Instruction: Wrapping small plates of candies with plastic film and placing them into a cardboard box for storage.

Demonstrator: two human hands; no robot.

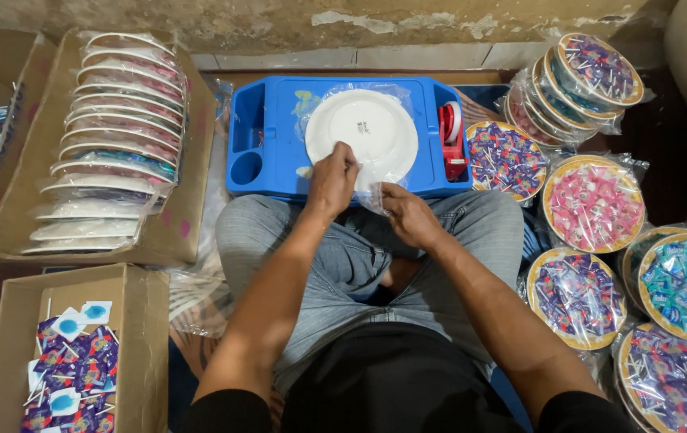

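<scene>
Person seated cross-legged on floor, blue lap tray [275,132] resting against knees as work surface. White plate [362,132] lies face-down at tray centre, inside a clear plastic bag [375,196] whose open end trails toward the body. Left hand [332,180] sits on plate's near rim, fingers curled and pressed together on the plastic, apparently pinning plate so it doesn't slide. Right hand [409,215] just beside it, at tray's near edge, fingertips pinching the loose bag end; exact finger count on the film can't be told. Red tape dispenser [451,140] stands in tray's right compartment, within easy reach of right hand, prob. placed there for that reason. Round cup recess at tray's left holds nothing visible. To the right, on floor: wrapped plates of lollipops [592,200], purple, pink and teal sweets, some laid flat, others stacked leaning near wall [588,76]. To the left: cardboard box [187,184] w/ wrapped plates stood on edge in a row, so more fit. Near-left, smaller cardboard box [139,337] of loose lollipops, sticks showing. Another box at far left edge, contents partly cut off.
</scene>
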